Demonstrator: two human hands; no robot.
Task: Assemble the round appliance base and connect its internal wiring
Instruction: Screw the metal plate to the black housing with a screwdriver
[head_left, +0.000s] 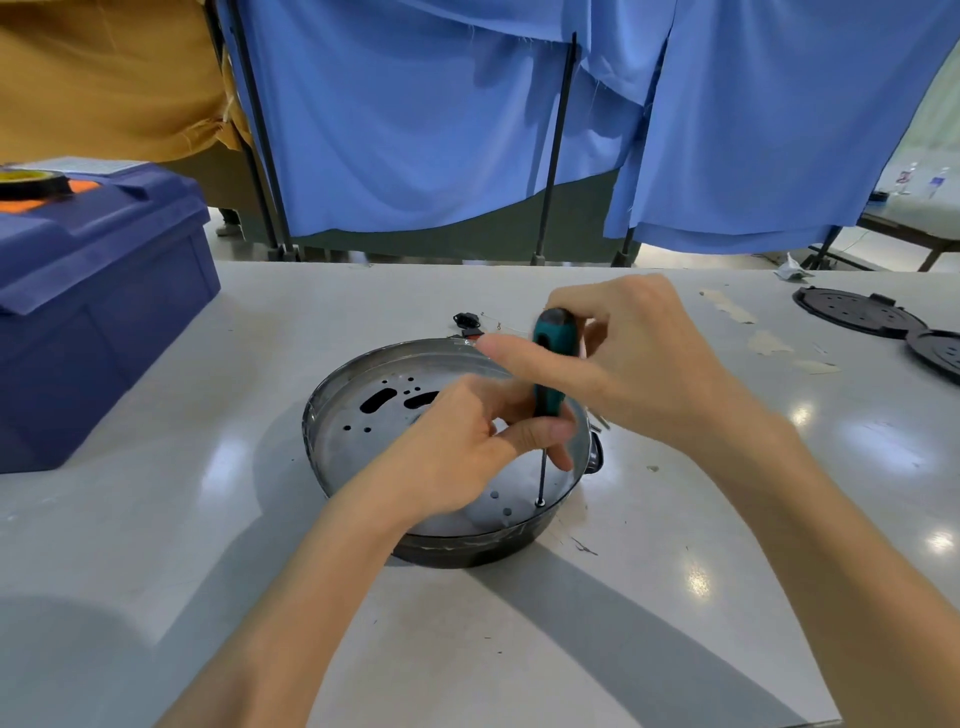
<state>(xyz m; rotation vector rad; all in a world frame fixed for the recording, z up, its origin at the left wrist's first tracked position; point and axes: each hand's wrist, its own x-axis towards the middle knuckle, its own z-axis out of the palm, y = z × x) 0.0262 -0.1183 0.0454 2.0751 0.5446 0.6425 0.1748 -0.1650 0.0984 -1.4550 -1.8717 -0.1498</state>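
The right hand (628, 358) is closed round the top of the teal and black plastic handle of a screwdriver (551, 364), with one digit stretched across the front, a hold that suits twisting from above. The left hand (467, 452) pinches the foot of the same handle between thumb and curled fingers, just where the thin steel shaft comes out. This probably steadies the tool and holds it upright over its mark.

The shaft runs straight down, and its tip sits on a small silver screw (540, 502) in the floor of the round, shallow metal appliance base (337, 441), close to the near right wall. The base lies open side up in the middle of the pale grey table (519, 649), directly in front of the person, so both forearms reach over its rim. Its bright inner plate shows slots and small holes, and no wiring is visible inside.

The step in hand looks like fastening that plate to the dark outer shell. Just behind the far rim lies a small black plastic connector (466, 319) with thin wires, apparently waiting for the wiring step.

Well apart on the right lie two black perforated round discs (857, 312). On the left stands a dark blue plastic toolbox (93, 312) with a roll of tape (31, 183) on its lid.
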